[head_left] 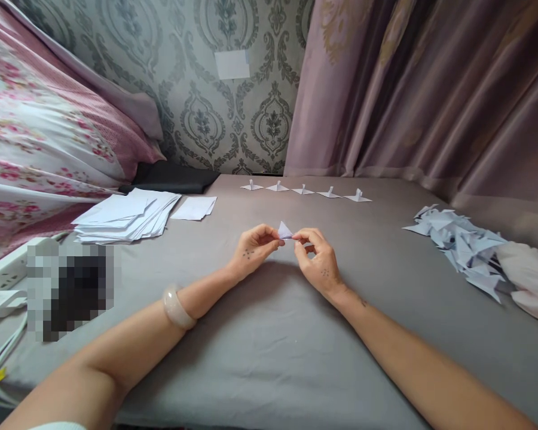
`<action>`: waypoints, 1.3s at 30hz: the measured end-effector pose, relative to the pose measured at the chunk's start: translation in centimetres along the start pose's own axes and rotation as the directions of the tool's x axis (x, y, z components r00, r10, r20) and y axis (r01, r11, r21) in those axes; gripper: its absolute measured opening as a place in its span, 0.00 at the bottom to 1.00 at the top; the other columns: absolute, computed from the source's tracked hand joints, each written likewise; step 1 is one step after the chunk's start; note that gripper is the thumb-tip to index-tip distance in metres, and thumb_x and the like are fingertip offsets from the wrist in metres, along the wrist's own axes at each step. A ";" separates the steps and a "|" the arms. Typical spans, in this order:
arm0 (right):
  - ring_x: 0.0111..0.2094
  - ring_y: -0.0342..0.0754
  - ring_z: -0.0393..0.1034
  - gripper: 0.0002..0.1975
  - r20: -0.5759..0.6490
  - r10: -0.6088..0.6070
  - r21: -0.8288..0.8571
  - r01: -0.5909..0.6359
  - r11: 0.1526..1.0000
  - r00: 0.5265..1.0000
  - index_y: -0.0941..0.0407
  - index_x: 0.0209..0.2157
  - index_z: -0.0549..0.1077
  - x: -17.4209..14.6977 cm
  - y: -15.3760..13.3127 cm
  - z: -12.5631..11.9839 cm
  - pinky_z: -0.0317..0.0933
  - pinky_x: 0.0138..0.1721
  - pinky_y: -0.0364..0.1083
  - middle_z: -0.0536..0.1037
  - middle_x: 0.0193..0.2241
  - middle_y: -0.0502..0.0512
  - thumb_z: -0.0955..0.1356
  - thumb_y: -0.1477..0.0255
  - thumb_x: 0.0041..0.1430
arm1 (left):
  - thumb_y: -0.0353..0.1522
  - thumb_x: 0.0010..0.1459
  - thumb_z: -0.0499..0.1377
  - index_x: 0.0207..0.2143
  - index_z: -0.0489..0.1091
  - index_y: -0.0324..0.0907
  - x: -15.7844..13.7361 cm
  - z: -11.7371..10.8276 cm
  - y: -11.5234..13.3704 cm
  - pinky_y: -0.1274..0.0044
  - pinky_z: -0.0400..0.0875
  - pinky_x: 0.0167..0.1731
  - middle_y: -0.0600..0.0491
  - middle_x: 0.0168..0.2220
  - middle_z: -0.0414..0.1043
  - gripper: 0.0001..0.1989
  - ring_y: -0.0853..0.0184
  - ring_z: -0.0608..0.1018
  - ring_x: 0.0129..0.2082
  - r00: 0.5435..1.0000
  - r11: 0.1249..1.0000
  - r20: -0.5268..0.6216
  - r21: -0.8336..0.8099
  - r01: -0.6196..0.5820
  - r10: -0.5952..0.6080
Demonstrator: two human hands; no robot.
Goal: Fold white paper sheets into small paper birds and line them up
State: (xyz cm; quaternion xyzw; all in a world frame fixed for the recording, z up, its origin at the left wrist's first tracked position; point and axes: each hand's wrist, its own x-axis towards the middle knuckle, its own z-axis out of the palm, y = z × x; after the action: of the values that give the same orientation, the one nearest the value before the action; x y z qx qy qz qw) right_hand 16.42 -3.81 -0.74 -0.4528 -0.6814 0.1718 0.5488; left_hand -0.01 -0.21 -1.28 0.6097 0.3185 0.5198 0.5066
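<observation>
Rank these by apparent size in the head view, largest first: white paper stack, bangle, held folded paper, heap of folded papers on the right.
1. White paper stack and heap of folded papers: too alike to rank.
2. Bangle.
3. Held folded paper, clearly smallest.

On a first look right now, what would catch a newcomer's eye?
Probably the small folded paper at the centre, held between the left hand and the right hand. Beyond it, five folded pieces stand in a row across the grey surface. A heap of folded paper shapes lies at right, a stack of white sheets at left.
</observation>
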 end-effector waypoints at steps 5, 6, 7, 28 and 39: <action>0.36 0.45 0.70 0.07 0.021 0.032 0.009 -0.032 0.999 0.999 0.55 0.30 0.73 0.1 0.1 0.0 0.66 0.32 0.43 0.71 0.36 0.55 0.64 0.70 0.59 | 0.37 0.48 0.67 0.33 0.71 0.36 -0.3 0.2 1.1 0.75 0.72 0.38 0.52 0.31 0.75 0.14 0.70 0.77 0.31 0.997 0.998 0.036 -0.020 0.068 -0.067; 0.35 0.45 0.70 0.07 0.020 0.034 0.015 -0.034 0.999 0.999 0.55 0.30 0.73 0.1 0.1 0.1 0.66 0.32 0.43 0.71 0.36 0.55 0.65 0.70 0.58 | 0.37 0.50 0.66 0.33 0.71 0.36 -0.3 0.2 1.3 0.75 0.72 0.38 0.52 0.31 0.75 0.14 0.70 0.77 0.31 0.995 0.996 0.040 -0.005 0.090 -0.089; 0.35 0.45 0.70 0.06 0.019 0.034 0.024 -0.034 0.999 0.999 0.55 0.29 0.73 0.1 0.2 0.2 0.66 0.31 0.43 0.71 0.35 0.55 0.65 0.69 0.58 | 0.38 0.51 0.65 0.33 0.72 0.36 -0.4 0.2 1.5 0.75 0.72 0.38 0.52 0.30 0.75 0.14 0.70 0.77 0.31 0.994 0.995 0.040 0.006 0.104 -0.104; 0.29 0.41 0.66 0.05 0.210 0.232 -0.135 -0.206 0.969 0.950 0.56 0.32 0.76 0.3 2.4 0.3 0.62 0.33 0.44 0.71 0.37 0.53 0.68 0.70 0.54 | 0.33 0.55 0.60 0.34 0.74 0.40 0.0 -0.7 -0.9 0.75 0.69 0.36 0.49 0.39 0.70 0.07 0.68 0.73 0.35 0.993 0.844 0.115 0.531 -0.080 0.022; 0.35 0.44 0.68 0.05 0.350 0.286 -0.308 -0.179 0.934 0.892 0.54 0.31 0.75 0.4 2.1 -0.1 0.61 0.40 0.46 0.72 0.37 0.53 0.66 0.73 0.55 | 0.28 0.58 0.54 0.39 0.71 0.40 0.4 -0.8 0.0 0.73 0.66 0.40 0.50 0.34 0.71 0.08 0.65 0.70 0.36 0.919 0.630 0.392 0.720 -0.291 -0.023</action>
State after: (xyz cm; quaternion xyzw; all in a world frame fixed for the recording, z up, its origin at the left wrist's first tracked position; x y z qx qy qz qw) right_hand 17.41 -2.41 -1.96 -0.5583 -0.7338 0.2296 0.3116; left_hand -0.69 0.40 -1.19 0.8738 0.3610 0.2496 0.2093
